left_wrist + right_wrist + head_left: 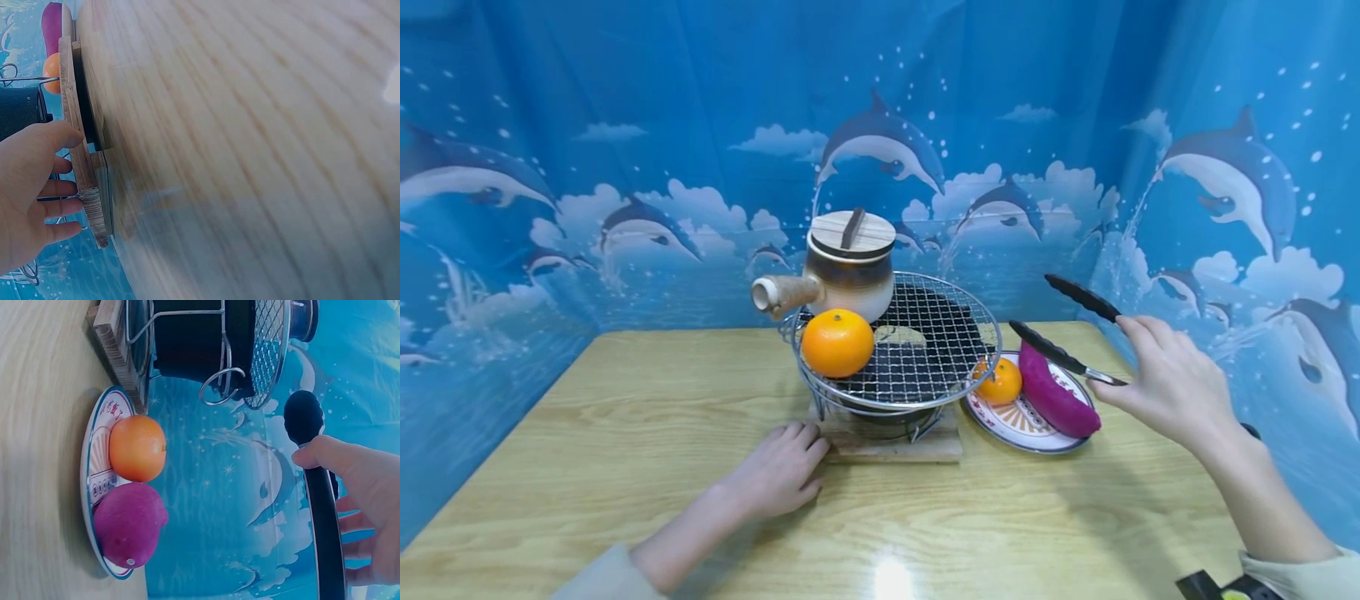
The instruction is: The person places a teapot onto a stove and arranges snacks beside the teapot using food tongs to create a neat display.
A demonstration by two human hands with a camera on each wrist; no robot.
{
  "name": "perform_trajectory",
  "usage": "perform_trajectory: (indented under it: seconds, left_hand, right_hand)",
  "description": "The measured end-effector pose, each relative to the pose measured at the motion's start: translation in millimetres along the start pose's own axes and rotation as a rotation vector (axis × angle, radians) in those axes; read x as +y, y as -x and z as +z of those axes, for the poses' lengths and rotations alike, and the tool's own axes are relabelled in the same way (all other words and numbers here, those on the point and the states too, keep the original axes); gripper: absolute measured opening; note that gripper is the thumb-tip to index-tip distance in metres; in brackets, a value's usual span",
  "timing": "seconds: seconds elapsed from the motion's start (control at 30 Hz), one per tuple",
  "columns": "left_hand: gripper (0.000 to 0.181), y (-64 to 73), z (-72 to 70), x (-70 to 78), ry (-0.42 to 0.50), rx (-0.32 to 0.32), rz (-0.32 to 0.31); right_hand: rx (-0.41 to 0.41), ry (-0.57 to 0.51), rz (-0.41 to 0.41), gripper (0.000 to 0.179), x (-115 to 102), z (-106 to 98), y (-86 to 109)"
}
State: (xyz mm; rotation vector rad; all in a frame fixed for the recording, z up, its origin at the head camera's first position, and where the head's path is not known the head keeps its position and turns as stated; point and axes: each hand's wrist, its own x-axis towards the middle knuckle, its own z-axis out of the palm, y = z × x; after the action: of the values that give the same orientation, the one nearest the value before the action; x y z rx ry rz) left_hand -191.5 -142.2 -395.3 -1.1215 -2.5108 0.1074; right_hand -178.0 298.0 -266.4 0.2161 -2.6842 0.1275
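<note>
My right hand (1180, 383) holds a pair of tongs (1060, 354) with black tips spread apart, raised over the plate (1033, 440). On that plate lie a small orange (1000, 383) and a purple sweet potato (1056, 396); both also show in the right wrist view. My left hand (782, 471) rests low at the left front corner of a wooden board (70, 106), fingertips at its edge. A round wire grill (932, 367) sits above a dark stove (200, 347) on this board. Another orange (838, 343) lies at the grill's left front.
Behind that orange, a clay pot (850, 283) with a wooden lid stands on the grill, its hollow handle (782, 293) pointing left. A blue dolphin-print curtain (700, 125) surrounds the back and sides of the wooden table (625, 417).
</note>
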Motion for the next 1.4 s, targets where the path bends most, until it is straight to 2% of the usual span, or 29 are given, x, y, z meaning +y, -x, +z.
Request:
perform_trajectory:
  seconds: [0.17,0.6,1.07,1.4]
  left_hand:
    - [0.036,0.6,1.4,0.1,0.004,-0.006,-0.001]
    - [0.039,2.1,0.3,1.1,-0.001,-0.01,-0.004]
    - [0.039,2.0,0.9,1.7,0.001,0.019,0.003]
    - [0.039,2.3,1.0,2.0,0.002,0.012,-0.001]
  right_hand:
    - [-0.021,-0.003,0.018,0.084,6.7,6.1,-0.2]
    - [-0.16,-0.006,0.061,0.09,17.4,24.8,-0.9]
    - [-0.169,0.006,0.033,0.091,17.1,33.7,1.7]
    - [-0.183,0.018,0.008,0.089,14.9,40.0,5.5]
